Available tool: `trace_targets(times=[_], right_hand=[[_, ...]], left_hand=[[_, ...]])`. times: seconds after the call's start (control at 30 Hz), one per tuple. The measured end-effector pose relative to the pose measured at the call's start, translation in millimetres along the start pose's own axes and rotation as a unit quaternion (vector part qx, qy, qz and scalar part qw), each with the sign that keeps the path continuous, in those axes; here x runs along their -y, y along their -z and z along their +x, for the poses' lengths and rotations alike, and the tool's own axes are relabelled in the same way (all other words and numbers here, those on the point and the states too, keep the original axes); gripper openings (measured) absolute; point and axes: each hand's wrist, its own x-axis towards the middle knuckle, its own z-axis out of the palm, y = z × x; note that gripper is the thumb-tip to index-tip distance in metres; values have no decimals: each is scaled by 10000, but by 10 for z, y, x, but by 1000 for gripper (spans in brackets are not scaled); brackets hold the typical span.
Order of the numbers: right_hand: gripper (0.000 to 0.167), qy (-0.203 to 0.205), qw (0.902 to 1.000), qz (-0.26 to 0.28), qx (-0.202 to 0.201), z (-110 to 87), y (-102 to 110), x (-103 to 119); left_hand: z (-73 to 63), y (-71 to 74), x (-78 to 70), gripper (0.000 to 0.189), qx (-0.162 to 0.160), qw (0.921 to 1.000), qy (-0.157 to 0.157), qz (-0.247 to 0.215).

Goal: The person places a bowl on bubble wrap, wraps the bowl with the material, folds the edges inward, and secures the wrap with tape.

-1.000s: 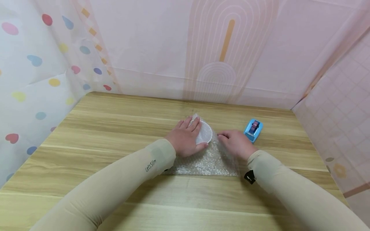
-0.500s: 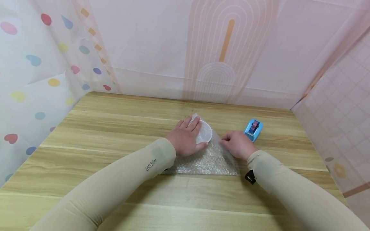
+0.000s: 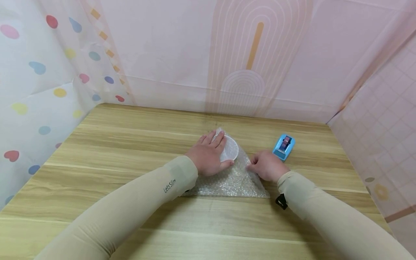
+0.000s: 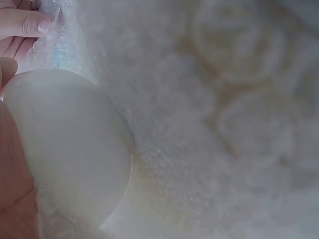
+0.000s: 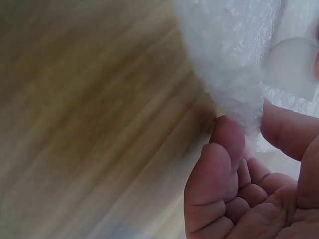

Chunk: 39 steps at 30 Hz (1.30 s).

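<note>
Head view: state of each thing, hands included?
Left hand, fingers spread, resting on the white item.
Right hand, pinching the wrap's right edge.
Bubble wrap, spread on the table.
White item, partly hidden by the left hand.
Blue item, on the table.
</note>
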Motion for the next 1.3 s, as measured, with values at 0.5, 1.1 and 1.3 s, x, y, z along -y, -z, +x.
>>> trace_targets(times=[0.5, 1.1, 1.3], right_hand=[[25, -100, 9982, -272, 520, -105, -4, -5], [19, -172, 9978, 117, 634, -208, 11, -19], [20, -48, 9979, 92, 646, -244, 16, -29]], left_hand=[[-2, -8, 8, 95, 18, 10000, -4, -44], [-5, -4, 3, 95, 13, 10000, 5, -84], [-13, -4, 9, 95, -43, 9999, -19, -153]])
